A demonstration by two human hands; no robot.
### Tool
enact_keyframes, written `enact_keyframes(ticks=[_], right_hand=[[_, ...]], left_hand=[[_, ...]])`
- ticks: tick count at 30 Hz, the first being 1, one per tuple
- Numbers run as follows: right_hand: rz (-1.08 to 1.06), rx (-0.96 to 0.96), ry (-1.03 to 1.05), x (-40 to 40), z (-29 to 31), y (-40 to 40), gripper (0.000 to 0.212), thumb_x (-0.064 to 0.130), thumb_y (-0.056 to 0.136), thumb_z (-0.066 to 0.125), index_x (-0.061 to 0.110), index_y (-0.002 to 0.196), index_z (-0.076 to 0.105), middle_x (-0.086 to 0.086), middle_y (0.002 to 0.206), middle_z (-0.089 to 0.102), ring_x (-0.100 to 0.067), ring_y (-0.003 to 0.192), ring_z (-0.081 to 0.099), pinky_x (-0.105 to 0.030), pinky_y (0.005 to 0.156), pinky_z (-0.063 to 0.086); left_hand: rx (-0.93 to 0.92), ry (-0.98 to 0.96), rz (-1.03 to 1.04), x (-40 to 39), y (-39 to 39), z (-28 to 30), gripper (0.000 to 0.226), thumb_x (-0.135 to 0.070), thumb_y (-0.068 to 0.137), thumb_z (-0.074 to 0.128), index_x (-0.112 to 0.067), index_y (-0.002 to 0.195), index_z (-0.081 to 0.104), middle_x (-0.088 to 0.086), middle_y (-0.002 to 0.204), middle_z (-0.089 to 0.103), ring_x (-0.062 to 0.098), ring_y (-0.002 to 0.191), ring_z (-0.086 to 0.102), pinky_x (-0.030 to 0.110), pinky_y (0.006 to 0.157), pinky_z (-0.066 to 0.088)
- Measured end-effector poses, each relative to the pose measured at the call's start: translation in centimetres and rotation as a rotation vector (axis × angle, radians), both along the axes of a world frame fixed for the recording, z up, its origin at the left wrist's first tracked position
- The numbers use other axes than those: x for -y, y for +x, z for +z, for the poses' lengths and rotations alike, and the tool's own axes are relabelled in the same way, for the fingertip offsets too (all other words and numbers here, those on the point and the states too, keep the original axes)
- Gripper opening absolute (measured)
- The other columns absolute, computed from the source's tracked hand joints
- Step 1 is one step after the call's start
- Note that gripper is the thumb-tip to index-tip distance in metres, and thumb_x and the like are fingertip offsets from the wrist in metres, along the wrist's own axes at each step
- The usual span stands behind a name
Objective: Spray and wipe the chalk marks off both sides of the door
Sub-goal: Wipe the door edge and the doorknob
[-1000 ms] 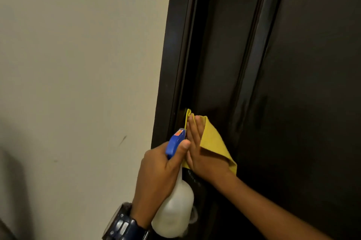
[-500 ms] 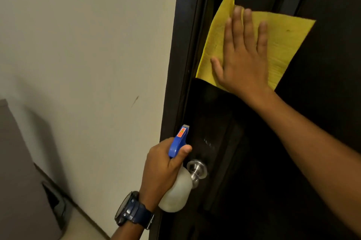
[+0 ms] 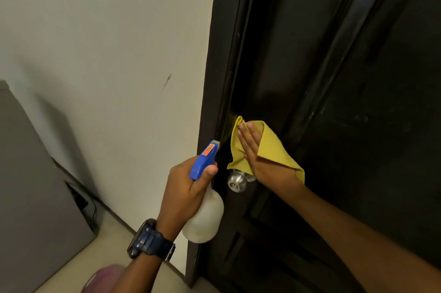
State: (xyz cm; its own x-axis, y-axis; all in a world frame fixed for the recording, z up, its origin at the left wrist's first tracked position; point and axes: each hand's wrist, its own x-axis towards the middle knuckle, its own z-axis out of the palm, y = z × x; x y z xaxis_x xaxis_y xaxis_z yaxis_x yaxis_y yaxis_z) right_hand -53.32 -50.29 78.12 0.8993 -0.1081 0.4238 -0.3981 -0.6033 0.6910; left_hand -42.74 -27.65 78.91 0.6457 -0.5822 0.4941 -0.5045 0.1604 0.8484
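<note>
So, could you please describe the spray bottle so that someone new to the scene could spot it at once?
Find the dark door on the right, then the silver doorknob at its left edge. Just left of the knob, the left hand grips the spray bottle: it alone has a cloudy white body and a blue trigger head with an orange label.

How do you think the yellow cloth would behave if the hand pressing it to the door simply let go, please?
The yellow cloth is probably floppy: it folds over the right hand and droops in a loose corner. It looks thin and light, so it would likely slide down the dark door and perhaps catch on the door knob just below.
</note>
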Motion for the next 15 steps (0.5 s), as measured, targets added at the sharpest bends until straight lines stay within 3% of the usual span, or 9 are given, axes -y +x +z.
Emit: enact_keyframes(ticks=[2,6,8,11,13,15], right_hand=[[-0.029,-0.061,-0.032,-0.3,-1.2,-1.7,0.088,0.027,0.096,0.047,0.002,0.157,-0.010,-0.015,0.165,-0.023,-0.033,0.152,-0.019,-0.054,0.119,-0.020],[-0.099,-0.210,-0.059,-2.4,-3.8,-6.5,0.077,0.035,0.099,0.026,-0.010,0.155,-0.003,-0.033,0.162,-0.011,-0.052,0.148,-0.013,-0.070,0.113,-0.018],[-0.081,-0.251,-0.048,-2.4,-6.6,-8.2,0.087,0.036,0.096,0.041,-0.010,0.154,-0.005,-0.032,0.162,-0.009,-0.052,0.148,-0.014,-0.065,0.115,-0.021],[-0.145,-0.202,0.266,-2.6,-9.1,-10.1,0.114,0.032,0.078,0.075,0.001,0.158,-0.001,-0.016,0.165,0.011,-0.037,0.154,-0.004,-0.048,0.124,-0.009],[-0.171,-0.103,0.262,-3.6,-9.6,-11.3,0.099,0.023,0.085,0.068,0.006,0.160,0.005,-0.010,0.169,0.003,-0.028,0.155,-0.004,-0.045,0.126,-0.002],[-0.112,-0.090,0.383,-4.2,-8.9,-12.3,0.072,0.012,0.098,0.046,0.007,0.160,0.010,-0.004,0.169,-0.006,-0.025,0.156,-0.002,-0.047,0.126,-0.001]], left_hand=[[0.006,-0.006,0.010,-1.0,-0.3,-0.8,0.065,-0.088,0.083,0.034,-0.032,0.086,0.067,-0.006,0.068,0.063,0.017,0.065,0.060,0.024,0.062,0.046],[-0.001,0.021,0.012,-2.5,-1.4,-2.5,0.070,-0.091,0.080,0.031,-0.030,0.086,0.065,-0.006,0.071,0.065,0.016,0.070,0.060,0.022,0.064,0.045],[-0.004,0.029,0.016,-2.8,-2.0,-3.2,0.066,-0.093,0.078,0.029,-0.036,0.087,0.061,-0.010,0.072,0.063,0.011,0.074,0.060,0.017,0.065,0.044],[-0.002,0.046,0.012,-2.6,-2.8,-4.3,0.061,-0.093,0.079,0.029,-0.039,0.085,0.057,-0.015,0.069,0.058,0.006,0.071,0.059,0.011,0.065,0.042],[0.005,0.078,-0.015,-2.3,-3.3,-4.9,0.071,-0.093,0.079,0.028,-0.031,0.088,0.062,-0.010,0.073,0.062,0.011,0.069,0.059,0.015,0.065,0.043],[0.032,0.130,-0.028,-2.0,-3.8,-5.7,0.080,-0.094,0.078,0.028,-0.025,0.095,0.064,-0.006,0.081,0.066,0.012,0.073,0.061,0.025,0.069,0.047]])
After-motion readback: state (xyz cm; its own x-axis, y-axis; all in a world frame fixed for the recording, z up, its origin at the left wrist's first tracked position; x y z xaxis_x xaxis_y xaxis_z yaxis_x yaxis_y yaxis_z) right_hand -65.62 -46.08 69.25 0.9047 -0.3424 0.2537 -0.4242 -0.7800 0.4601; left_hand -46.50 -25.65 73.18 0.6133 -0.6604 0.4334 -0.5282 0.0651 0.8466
